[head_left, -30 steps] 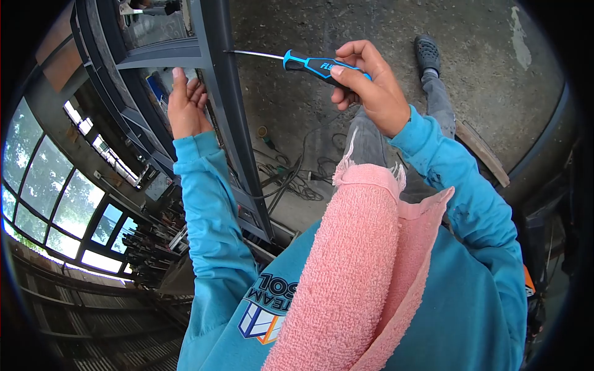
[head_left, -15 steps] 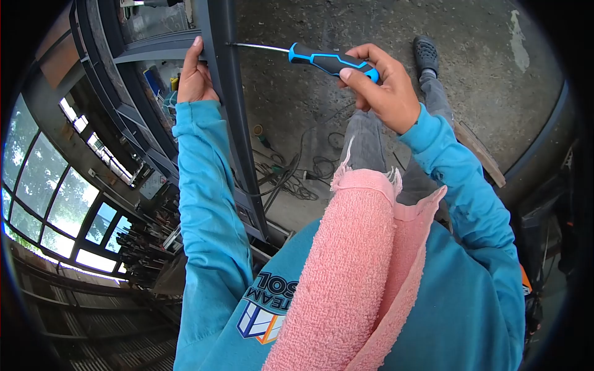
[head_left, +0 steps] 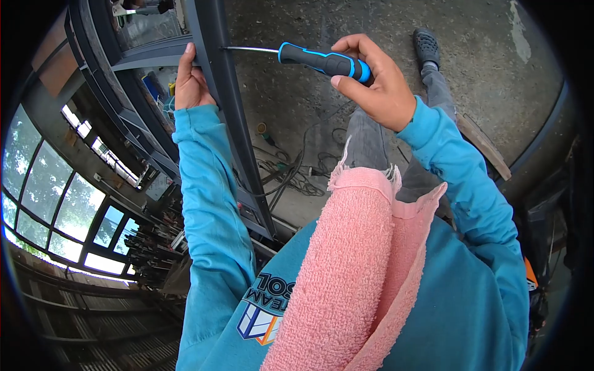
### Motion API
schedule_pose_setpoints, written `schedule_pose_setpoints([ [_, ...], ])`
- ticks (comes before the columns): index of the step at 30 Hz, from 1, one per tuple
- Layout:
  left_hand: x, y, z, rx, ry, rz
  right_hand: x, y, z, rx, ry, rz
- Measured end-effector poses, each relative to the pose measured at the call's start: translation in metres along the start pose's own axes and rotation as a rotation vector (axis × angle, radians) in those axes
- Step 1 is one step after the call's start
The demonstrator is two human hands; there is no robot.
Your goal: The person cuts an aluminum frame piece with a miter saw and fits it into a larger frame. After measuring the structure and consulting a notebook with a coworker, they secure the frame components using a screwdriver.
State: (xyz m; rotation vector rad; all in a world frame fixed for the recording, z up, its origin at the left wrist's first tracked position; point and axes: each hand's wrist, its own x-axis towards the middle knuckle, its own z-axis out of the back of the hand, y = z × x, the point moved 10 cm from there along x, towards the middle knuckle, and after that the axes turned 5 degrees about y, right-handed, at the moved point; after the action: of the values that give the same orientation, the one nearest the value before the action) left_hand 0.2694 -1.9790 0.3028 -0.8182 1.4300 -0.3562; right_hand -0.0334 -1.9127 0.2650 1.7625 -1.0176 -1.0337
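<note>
A screwdriver (head_left: 318,60) with a black and blue handle lies nearly level, its metal shaft meeting the side of a dark grey metal frame (head_left: 228,93). My right hand (head_left: 388,89) has its fingers and thumb loosely around the back end of the handle. On the other side of that upright bar, my left hand (head_left: 193,89) grips the frame, thumb pointing up near the crossbar (head_left: 154,59). Most of the left fingers are hidden behind the bar. The exact spot where the screwdriver tip enters or touches is too small to make out.
A pink towel (head_left: 340,260) hangs down my front. Tangled cables (head_left: 288,176) lie on the concrete floor (head_left: 278,99) below. A wooden plank (head_left: 486,145) rests near my shoe (head_left: 427,46). Large windows (head_left: 49,179) and stacked metal lengths (head_left: 148,244) stand to the left.
The screwdriver handle has turned about its length, and my right fingers have loosened and shifted on it. The frame and both hands appear slightly further left in view.
</note>
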Motion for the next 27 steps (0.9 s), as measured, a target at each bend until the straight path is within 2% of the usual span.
schedule_pose_setpoints([
  [2,0.0,0.0,0.002,0.008,-0.017,0.001,0.0,0.003,-0.005,-0.015,0.043,-0.002],
  [3,0.0,0.0,0.001,0.013,-0.026,0.001,-0.001,0.003,-0.011,0.046,0.126,-0.075],
  [6,-0.006,0.001,-0.016,0.015,0.026,-0.006,-0.003,-0.009,-0.02,0.319,0.146,-0.212],
  [7,-0.009,-0.001,-0.008,0.064,-0.05,-0.028,0.0,0.001,-0.01,0.161,0.057,-0.042],
  [10,-0.026,-0.027,0.058,0.155,-0.406,-0.197,0.002,0.014,-0.004,-0.013,0.059,0.139],
  [12,-0.085,-0.081,-0.01,0.643,-0.462,-0.832,0.002,0.013,-0.003,0.002,0.061,0.162],
  [14,-0.118,-0.085,-0.107,1.493,-0.244,-1.131,0.004,0.013,-0.003,-0.01,0.063,0.197],
  [15,-0.113,-0.07,-0.141,1.839,-0.081,-1.063,0.004,0.013,-0.003,0.011,0.065,0.206],
  [16,-0.103,-0.057,-0.159,2.182,-0.073,-0.986,0.004,0.014,-0.003,-0.001,0.066,0.215],
  [19,-0.072,-0.045,-0.16,2.385,-0.011,-0.962,0.004,0.02,0.0,-0.009,0.045,0.248],
  [22,-0.067,-0.045,-0.154,2.37,-0.026,-1.01,0.004,0.023,0.005,-0.044,-0.019,0.307],
  [27,-0.067,-0.044,-0.152,2.288,-0.104,-0.969,0.002,0.028,0.003,-0.055,0.025,0.335],
])
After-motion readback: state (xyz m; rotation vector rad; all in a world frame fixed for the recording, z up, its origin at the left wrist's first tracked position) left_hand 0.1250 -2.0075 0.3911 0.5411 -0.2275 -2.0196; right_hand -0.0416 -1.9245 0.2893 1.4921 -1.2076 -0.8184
